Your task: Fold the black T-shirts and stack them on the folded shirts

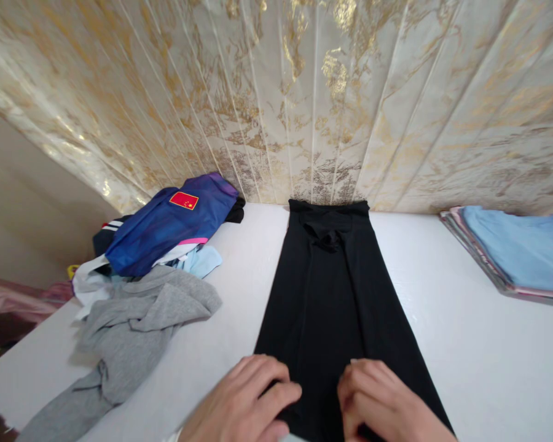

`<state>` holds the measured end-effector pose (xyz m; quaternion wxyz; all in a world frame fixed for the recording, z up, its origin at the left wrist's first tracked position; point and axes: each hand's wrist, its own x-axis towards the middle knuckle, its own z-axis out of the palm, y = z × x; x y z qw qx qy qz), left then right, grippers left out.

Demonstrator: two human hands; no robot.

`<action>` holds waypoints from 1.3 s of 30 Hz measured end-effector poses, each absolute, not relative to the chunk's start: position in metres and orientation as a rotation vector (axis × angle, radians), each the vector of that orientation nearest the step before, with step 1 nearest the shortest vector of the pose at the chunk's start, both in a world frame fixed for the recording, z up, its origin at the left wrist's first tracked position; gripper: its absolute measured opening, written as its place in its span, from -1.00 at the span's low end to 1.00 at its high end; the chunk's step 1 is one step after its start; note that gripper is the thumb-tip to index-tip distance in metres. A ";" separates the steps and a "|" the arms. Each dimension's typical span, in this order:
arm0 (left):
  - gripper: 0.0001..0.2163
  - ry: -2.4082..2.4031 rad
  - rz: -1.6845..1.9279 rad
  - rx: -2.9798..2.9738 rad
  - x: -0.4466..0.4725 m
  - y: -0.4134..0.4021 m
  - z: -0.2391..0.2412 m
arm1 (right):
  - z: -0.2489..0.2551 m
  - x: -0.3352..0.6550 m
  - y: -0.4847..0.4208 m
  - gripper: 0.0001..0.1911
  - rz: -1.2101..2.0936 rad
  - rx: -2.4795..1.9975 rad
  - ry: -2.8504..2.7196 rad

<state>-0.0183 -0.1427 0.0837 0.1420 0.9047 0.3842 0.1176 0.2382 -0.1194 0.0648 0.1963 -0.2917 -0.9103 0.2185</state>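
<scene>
A long black garment (pixel 330 307) lies flat on the white table, narrow at the wall end and wider toward me. Two long folded strips run down its length, and a small bunched opening shows near its far end. My left hand (pixel 246 399) is at the garment's near left edge, its fingers curled and closed on the cloth. At the near right part, my right hand (pixel 382 399) is closed with bent fingers pinching the fabric. The near end of the garment is partly hidden by my hands and cut off by the frame.
To the left is a loose heap with a grey garment (pixel 138 325) and a blue garment (pixel 166 227) bearing a red flag patch. A stack of folded clothes with a light blue one (pixel 520 248) on top sits at right. A gold-patterned curtain (pixel 304 104) borders the white table (pixel 479 362).
</scene>
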 end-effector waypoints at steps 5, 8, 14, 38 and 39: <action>-0.53 1.310 0.323 2.673 0.007 -0.079 0.074 | 0.064 0.252 -0.064 -0.65 0.305 -1.088 -2.473; -0.45 1.339 0.249 2.718 0.021 -0.038 0.051 | 0.041 0.253 -0.025 -0.51 0.119 -1.180 -2.566; -0.47 1.326 0.247 2.760 0.025 0.020 0.033 | 0.024 0.253 0.030 -0.41 0.039 -1.261 -2.607; -0.86 1.023 0.479 2.791 0.101 -0.088 0.050 | 0.048 0.294 -0.053 -0.68 0.715 -1.064 -2.278; -0.86 1.024 0.504 2.804 0.105 -0.088 0.049 | 0.047 0.295 -0.052 -0.69 0.744 -1.054 -2.264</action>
